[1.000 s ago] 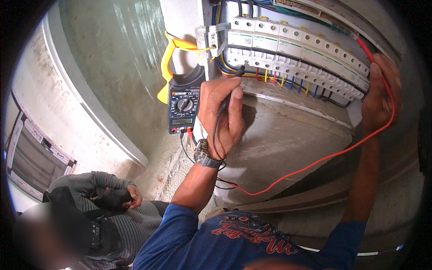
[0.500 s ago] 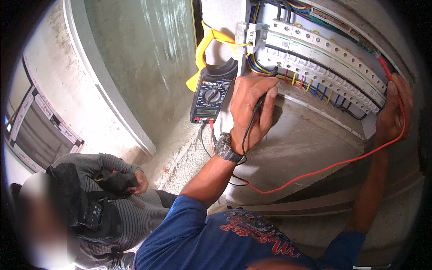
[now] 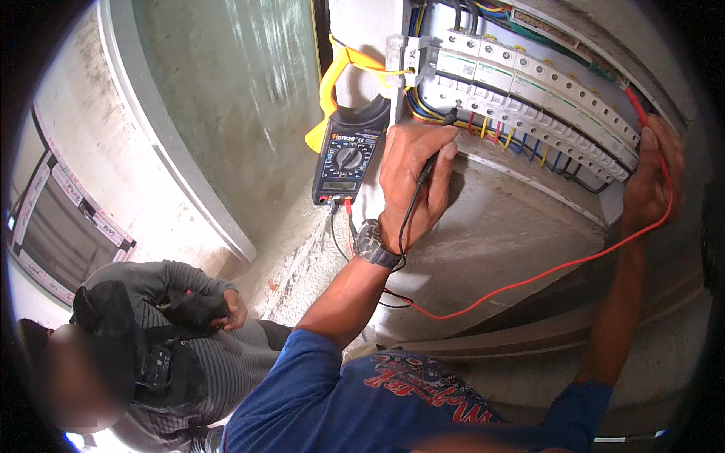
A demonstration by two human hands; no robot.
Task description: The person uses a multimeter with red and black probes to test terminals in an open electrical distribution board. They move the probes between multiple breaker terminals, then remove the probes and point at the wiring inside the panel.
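Note:
My left hand [image 3: 415, 177] is closed on a black test probe [image 3: 451, 116], whose tip points up at the lower terminals near the left end of a row of white circuit breakers [image 3: 529, 89]. At the far right, my right hand [image 3: 654, 172] pinches a red test probe [image 3: 637, 104]. This one reaches toward the terminal strip and green wires along the panel's upper edge; whether either tip touches metal is too small to tell. A dark multimeter [image 3: 349, 157] hangs left of the panel, with black and red leads plugged into its bottom.
A yellow clamp-shaped piece [image 3: 329, 94] surrounds the multimeter's top. Coloured wires [image 3: 521, 142] run below the breakers. The red lead [image 3: 521, 281] loops between my arms. At lower left stands another person in a grey striped top [image 3: 230, 374]. A greenish panel [image 3: 234, 113] fills the upper left.
The whole view has shifted slightly, so panel, meter and hands sit a little further left. Both hands keep their probes in nearly the same places against the panel.

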